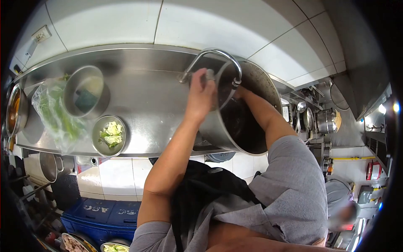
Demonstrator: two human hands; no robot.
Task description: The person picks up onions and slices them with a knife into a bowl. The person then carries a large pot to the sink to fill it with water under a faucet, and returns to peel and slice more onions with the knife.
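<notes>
A large metal pot [216, 130] lies tilted in the sink area, its wide mouth facing me. Over its rim arches a chrome faucet [218, 51], the spout end hanging at the mouth. My left hand [201, 96] is raised beside the pot, its fingers closed around the tap handle [210, 74]. My right arm reaches into the pot. Just below the spout, only part of my right hand [239, 93] shows; its fingers are hidden, so I cannot tell what they hold.
On the steel counter [151, 101] to the left are a bowl of chopped greens [111, 133], a deep metal bowl [69, 98] and a plastic bag of green vegetables [56, 113]. Blue bins [100, 214] stand below. Another person [338, 197] is at the far right, near shelves of pans.
</notes>
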